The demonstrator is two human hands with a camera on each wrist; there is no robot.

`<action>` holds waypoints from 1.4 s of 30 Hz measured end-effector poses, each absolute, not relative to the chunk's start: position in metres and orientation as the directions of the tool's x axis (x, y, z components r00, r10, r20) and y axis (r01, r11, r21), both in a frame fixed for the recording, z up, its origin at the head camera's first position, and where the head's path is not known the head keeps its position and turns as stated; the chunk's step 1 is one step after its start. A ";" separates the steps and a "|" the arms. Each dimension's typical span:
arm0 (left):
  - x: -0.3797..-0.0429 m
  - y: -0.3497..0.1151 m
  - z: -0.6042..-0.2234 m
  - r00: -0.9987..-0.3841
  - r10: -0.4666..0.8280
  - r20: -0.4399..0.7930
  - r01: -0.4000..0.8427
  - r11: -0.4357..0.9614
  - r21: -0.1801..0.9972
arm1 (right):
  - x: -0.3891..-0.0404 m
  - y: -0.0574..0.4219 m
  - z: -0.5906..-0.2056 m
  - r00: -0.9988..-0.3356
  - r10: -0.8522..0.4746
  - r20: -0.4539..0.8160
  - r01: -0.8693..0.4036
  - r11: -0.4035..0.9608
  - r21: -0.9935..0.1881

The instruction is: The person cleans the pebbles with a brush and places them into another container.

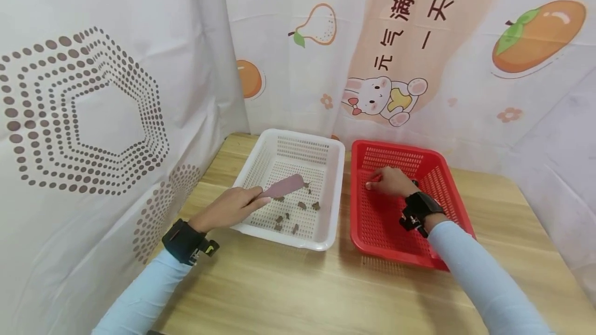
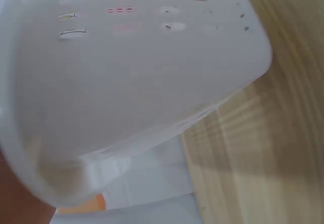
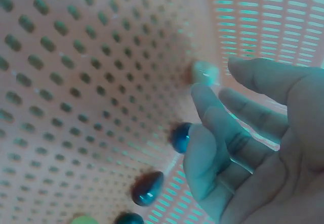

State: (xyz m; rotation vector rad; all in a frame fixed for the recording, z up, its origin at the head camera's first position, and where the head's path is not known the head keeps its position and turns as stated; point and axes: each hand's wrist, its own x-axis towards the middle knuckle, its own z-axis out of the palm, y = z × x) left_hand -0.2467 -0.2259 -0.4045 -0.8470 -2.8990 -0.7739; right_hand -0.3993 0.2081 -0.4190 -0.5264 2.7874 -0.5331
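My left hand [image 1: 233, 207] grips the handle of a flat, dusty-pink spatula [image 1: 285, 185] over the white basket [image 1: 340, 190]. Several small brown pieces [image 1: 302, 205] lie scattered on that basket's floor. My right hand [image 1: 393, 182] is down inside the red basket [image 1: 355, 211], fingers bent and thumb apart from them. In the right wrist view, a pale green shiny bead-like piece [image 3: 204, 73] lies close to the fingertips. A dark blue rounded piece [image 3: 180, 137] is partly behind a finger, and a dark glossy oval piece [image 3: 147, 188] lies beside it.
Both baskets stand side by side on a wooden table [image 1: 279, 288]. A printed curtain [image 1: 298, 97] hangs directly behind them, and another curtain [image 1: 109, 118] runs along the left. More small pieces, one green [image 3: 84, 220], show at the right wrist view's lower edge.
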 end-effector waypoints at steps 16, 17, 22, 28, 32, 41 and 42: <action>-0.269 -0.216 -0.381 -0.691 0.708 -0.148 0.616 0.683 0.392 | -0.377 0.218 -0.387 -0.928 -0.358 -0.105 -0.260 0.824 -0.504; -0.271 -0.215 -0.382 -0.678 0.716 -0.168 0.617 0.678 0.399 | -0.376 0.217 -0.388 -0.927 -0.360 -0.107 -0.262 0.824 -0.503; -0.280 -0.209 -0.384 -0.629 0.731 -0.263 0.636 0.679 0.368 | -0.370 0.213 -0.387 -0.921 -0.374 -0.107 -0.276 0.822 -0.497; -0.284 -0.201 -0.388 -0.600 0.718 -0.354 0.638 0.696 0.331 | -0.365 0.211 -0.388 -0.917 -0.385 -0.104 -0.289 0.820 -0.494; -0.282 -0.196 -0.393 -0.580 0.729 -0.364 0.654 0.683 0.325 | -0.362 0.211 -0.388 -0.918 -0.385 -0.093 -0.295 0.822 -0.488; -0.276 -0.189 -0.410 -0.573 0.779 -0.254 0.702 0.627 0.337 | -0.356 0.214 -0.395 -0.924 -0.364 -0.117 -0.262 0.826 -0.500; -0.276 -0.189 -0.411 -0.576 0.780 -0.244 0.706 0.625 0.331 | -0.355 0.215 -0.396 -0.925 -0.361 -0.120 -0.257 0.826 -0.502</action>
